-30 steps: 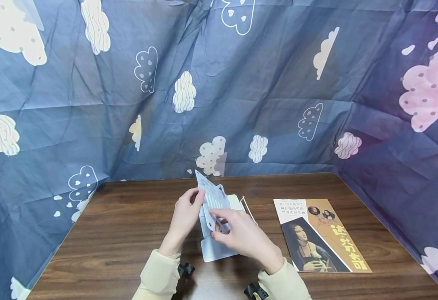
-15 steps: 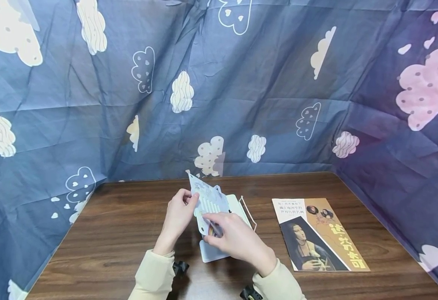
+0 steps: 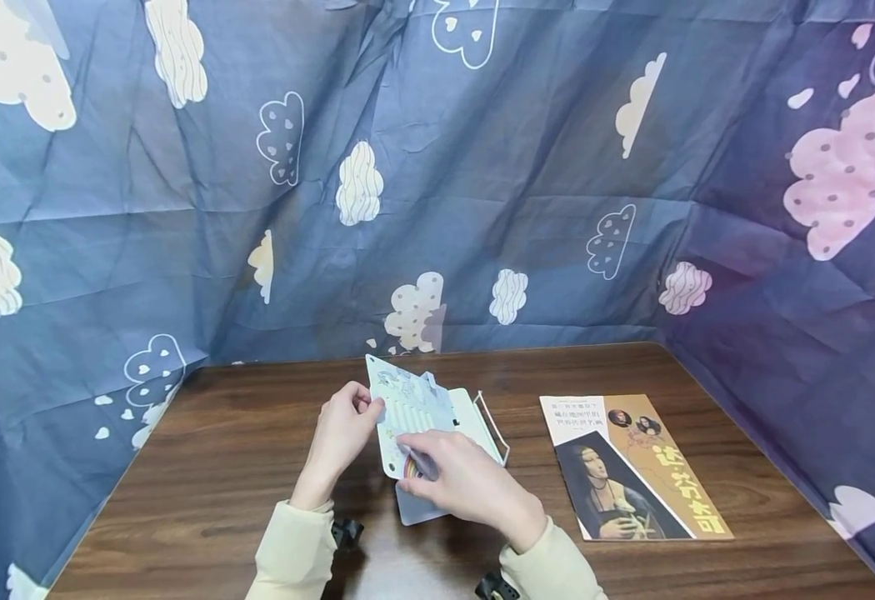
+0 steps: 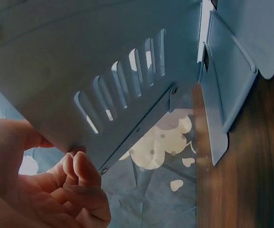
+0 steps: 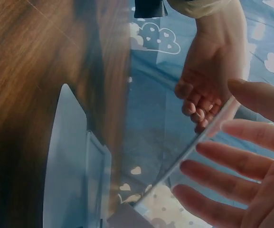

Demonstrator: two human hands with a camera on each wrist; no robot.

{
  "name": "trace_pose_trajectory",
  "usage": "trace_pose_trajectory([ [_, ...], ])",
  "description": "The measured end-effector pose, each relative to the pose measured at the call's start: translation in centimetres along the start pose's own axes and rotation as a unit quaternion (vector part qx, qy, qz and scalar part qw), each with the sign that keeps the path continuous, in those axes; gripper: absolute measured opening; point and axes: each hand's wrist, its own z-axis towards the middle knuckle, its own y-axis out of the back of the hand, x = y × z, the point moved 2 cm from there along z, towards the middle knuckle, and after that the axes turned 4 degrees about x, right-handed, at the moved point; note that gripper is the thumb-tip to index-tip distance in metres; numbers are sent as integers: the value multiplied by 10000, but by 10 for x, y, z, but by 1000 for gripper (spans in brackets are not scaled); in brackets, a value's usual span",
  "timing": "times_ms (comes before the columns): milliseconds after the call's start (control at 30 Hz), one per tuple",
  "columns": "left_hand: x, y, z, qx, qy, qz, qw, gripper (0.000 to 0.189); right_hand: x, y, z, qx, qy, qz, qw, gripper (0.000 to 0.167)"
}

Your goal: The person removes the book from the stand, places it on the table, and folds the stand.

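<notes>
A light blue metal book stand lies folded partly open on the table, its slotted panel raised at a slant and printed with a rainbow. My left hand pinches the panel's left edge; in the left wrist view the thumb and curled fingers meet at that edge. My right hand lies over the panel's near end, index fingertip on the printed face. In the right wrist view this hand's fingers are straight and spread along the face. A pale base plate and wire bracket show beneath.
To the right, a book with a portrait cover lies flat on the brown wooden table. Blue cloth with cloud prints hangs behind and along the sides. Dark straps sit at both wrists.
The raised panel has swung over to the left, showing more of its printed face and of the base. Both hands have moved left with it. The head view has shifted slightly.
</notes>
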Motion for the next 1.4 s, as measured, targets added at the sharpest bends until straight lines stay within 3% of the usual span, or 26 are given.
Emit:
trace_pose_trajectory([
  [267,4,5,0,132,71,168,9997,13,-16,9,-4,190,-202,370,9989,43],
  [733,11,13,0,486,132,666,9965,14,-50,20,-11,17,-896,584,9943,41],
  [1033,17,17,-1,703,236,784,9942,16,-87,24,-21,-420,-1715,507,9830,40],
  [1400,23,20,-3,1027,411,1032,9885,21,-120,22,-32,-548,-2231,649,9711,30],
])
